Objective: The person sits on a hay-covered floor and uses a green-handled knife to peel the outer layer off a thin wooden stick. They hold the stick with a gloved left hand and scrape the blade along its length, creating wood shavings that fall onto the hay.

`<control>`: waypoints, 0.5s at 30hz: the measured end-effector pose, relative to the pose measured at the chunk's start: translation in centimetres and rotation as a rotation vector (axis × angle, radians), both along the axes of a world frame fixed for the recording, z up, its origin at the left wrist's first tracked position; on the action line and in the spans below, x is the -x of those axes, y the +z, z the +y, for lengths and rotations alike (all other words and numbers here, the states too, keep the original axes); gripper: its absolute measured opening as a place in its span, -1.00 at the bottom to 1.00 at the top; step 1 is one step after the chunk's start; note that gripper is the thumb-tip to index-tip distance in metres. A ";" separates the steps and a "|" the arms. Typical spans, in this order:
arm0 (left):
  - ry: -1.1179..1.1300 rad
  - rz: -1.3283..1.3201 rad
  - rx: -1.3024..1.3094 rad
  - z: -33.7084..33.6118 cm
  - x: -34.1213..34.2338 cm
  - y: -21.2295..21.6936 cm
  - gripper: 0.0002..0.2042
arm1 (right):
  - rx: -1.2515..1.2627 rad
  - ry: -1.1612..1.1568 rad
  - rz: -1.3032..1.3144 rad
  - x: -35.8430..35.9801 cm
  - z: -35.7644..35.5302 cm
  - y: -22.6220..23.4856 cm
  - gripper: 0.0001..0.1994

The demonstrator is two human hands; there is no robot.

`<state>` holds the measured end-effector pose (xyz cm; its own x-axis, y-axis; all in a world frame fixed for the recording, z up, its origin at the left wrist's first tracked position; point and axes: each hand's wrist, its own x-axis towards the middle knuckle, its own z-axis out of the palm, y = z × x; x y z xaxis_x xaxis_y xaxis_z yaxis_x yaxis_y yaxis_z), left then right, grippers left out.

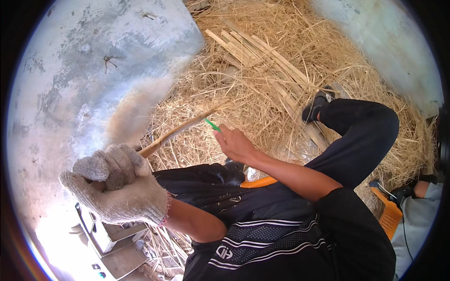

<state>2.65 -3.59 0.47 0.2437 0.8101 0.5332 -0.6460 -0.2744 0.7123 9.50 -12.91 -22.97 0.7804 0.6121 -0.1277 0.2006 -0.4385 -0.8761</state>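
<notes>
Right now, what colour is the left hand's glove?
The glove is greyish-beige with a reddish-edged cuff; head view.

Left wall (77,89), 9 to 11 o'clock: pale blue-white plaster, mottled grey, surface worn. Tan patch (129,117) low on it, between 9 and 10. Small dark twiggy tuft (109,62) sticking out at 10, another small dark fitting or tuft (148,17) at 11; too small to identify. Second wall (389,42), 1 to 2 o'clock: pale greenish, smoother. Floor at 12 through 3 deep in loose dry straw (337,54). Orange perforated plastic seat (390,220) at 4. Glaring light (58,243) at 8, washing out detail.
</notes>
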 end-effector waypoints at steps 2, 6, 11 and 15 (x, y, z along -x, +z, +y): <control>-0.009 -0.006 -0.003 -0.3 -0.2 0.1 -0.54 | 0.003 -0.094 0.037 -1.0 0.3 -3.6 -0.57; 0.015 -0.009 -0.010 -0.6 -0.2 -0.1 -0.55 | 0.015 -0.126 -0.032 -1.2 0.2 -4.4 -0.57; 0.208 0.033 0.121 -2.0 -0.8 0.8 -0.57 | 0.015 -0.043 0.107 -0.3 0.7 -0.3 -0.59; 0.117 -0.005 0.045 -2.3 -1.0 0.5 -0.58 | 0.221 -0.134 -0.017 -1.6 -0.8 -5.7 -0.58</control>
